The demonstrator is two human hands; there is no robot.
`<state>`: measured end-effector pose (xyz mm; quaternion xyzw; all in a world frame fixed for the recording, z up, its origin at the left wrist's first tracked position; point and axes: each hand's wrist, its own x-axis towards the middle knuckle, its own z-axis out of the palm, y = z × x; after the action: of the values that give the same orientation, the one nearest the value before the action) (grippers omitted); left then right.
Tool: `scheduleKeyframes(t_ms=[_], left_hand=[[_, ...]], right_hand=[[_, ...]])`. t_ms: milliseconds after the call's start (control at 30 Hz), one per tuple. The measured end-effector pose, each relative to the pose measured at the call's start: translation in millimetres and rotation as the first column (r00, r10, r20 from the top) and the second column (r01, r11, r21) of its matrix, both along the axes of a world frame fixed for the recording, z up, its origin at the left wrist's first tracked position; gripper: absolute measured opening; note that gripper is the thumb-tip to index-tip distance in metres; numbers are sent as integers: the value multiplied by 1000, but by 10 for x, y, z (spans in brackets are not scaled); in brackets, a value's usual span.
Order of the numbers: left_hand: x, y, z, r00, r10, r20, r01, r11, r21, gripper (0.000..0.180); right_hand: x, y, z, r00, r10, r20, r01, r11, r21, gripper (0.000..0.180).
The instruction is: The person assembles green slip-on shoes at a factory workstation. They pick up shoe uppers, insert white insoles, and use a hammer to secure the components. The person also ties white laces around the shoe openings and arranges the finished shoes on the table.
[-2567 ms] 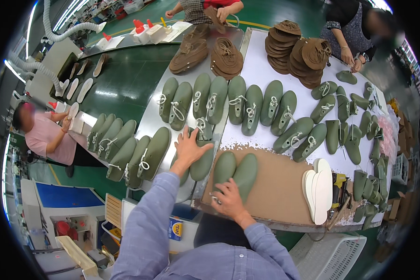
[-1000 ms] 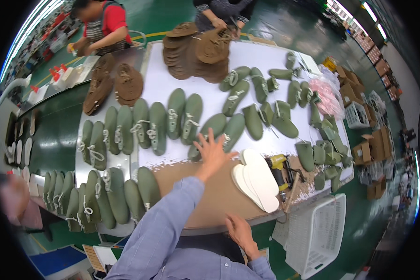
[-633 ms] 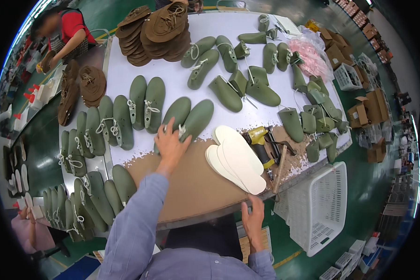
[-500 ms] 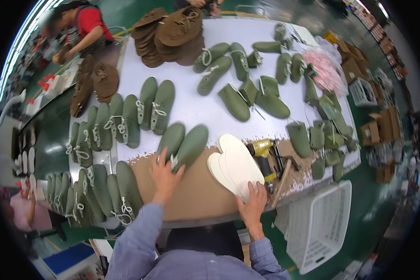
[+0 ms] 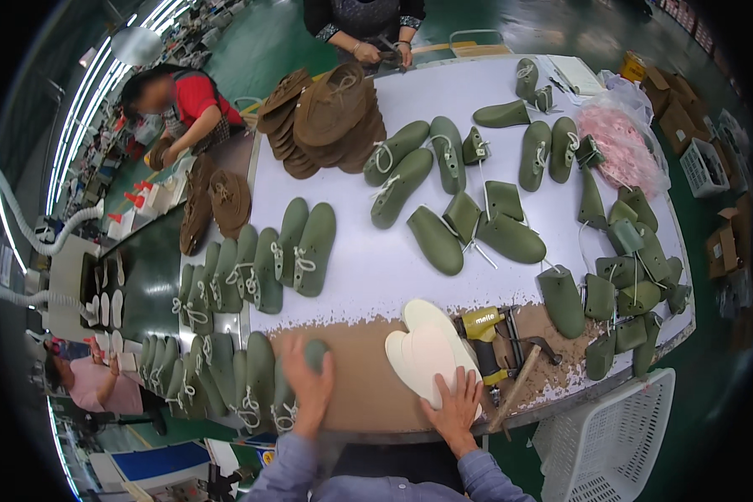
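My left hand (image 5: 308,381), smeared by motion, is wrapped over a green shoe last (image 5: 315,355) whose rounded end shows between thumb and fingers. Just left of it another green last (image 5: 283,386) with a white cord lies beside a row of similar lasts (image 5: 260,368). Flat on a small stack of cream insoles (image 5: 431,347) rests my right hand (image 5: 455,406), fingers spread out. Touching distance from the insoles is a yellow and black nail gun (image 5: 482,335) with a wooden stick (image 5: 514,389) alongside.
Corded lasts (image 5: 435,243) cover much of the white table (image 5: 368,284), with a heap at right. Brown shoe uppers (image 5: 335,117) are piled at the back, near a bag of pink material (image 5: 615,142). A white crate (image 5: 611,435) stands at lower right. Two people (image 5: 197,113) work beyond the table.
My left hand has brought the pair of lasts from mid-table toward me and left, to the end of the front row. My right hand stays on the insoles. The view has tilted up.
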<state>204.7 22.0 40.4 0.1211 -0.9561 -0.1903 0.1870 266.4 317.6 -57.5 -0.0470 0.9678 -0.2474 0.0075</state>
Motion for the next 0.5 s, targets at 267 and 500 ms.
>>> scheduleKeyframes(t_ms=[267,500], left_hand=[[-3503,507,-308,896,-434,95,444,861,-247,95],[-4944,670,-404,836,-334,435,457,863,-215,91]], right_hand=[[-14,-22,-33,999,-21,-40,23,999,44,64],[32,-1,-97,1000,-22,-18,24,987,159,65]])
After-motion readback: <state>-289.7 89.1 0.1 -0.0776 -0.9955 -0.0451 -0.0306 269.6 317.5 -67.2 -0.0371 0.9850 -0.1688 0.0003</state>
